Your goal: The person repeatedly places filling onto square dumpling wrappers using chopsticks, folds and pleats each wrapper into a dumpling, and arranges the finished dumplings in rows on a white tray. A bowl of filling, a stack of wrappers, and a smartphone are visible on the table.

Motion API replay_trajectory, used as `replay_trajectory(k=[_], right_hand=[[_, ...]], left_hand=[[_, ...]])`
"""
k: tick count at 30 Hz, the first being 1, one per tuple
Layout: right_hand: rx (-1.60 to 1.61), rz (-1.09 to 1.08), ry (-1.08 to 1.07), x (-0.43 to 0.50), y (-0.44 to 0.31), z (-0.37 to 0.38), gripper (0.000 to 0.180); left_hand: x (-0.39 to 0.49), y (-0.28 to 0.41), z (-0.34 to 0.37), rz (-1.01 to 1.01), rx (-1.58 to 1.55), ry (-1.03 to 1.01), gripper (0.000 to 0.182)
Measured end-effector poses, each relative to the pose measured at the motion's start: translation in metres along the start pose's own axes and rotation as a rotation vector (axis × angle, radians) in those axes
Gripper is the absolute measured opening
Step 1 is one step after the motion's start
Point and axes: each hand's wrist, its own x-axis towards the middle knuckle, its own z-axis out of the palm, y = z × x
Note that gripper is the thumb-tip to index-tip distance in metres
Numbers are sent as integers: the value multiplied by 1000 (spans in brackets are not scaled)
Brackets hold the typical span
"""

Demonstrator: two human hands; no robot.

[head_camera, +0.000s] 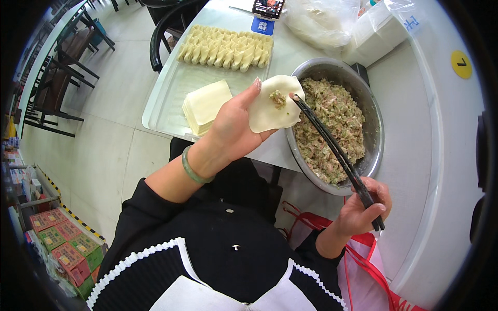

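Note:
My left hand [233, 126], palm up, holds a thin dough wrapper [268, 116] with a small lump of meat filling [277, 99] on it. A pair of black chopsticks [330, 142] is held in my right hand [363, 208], their tips at the wrapper's right part with a bit of filling on them. Below the chopsticks stands a steel bowl [375, 155] of minced filling with green bits [330, 112]. A stack of square wrappers [206, 103] lies on a clear plastic tray [163, 112], left of my left hand. Rows of folded dumplings [225, 48] fill the tray's far end.
Beyond the tray stands a phone [268, 7] with a lit screen. A plastic bag [321, 21] and a wrapped white pack [375, 35] lie behind the bowl. A wall bounds the right side. A black chair [155, 42] stands at the table's far left; a red-and-white bag [362, 256] is below right.

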Motion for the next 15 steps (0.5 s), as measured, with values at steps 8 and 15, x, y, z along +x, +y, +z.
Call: replay_trajectory(k=[8, 15], right_hand=[[-162, -126, -365, -2, -19, 21, 28], [-146, -88, -312, 0, -33, 14, 31]], left_hand=[[-5, 1, 4, 19, -3, 42, 47], [-9, 6, 4, 25, 31, 71, 48]])
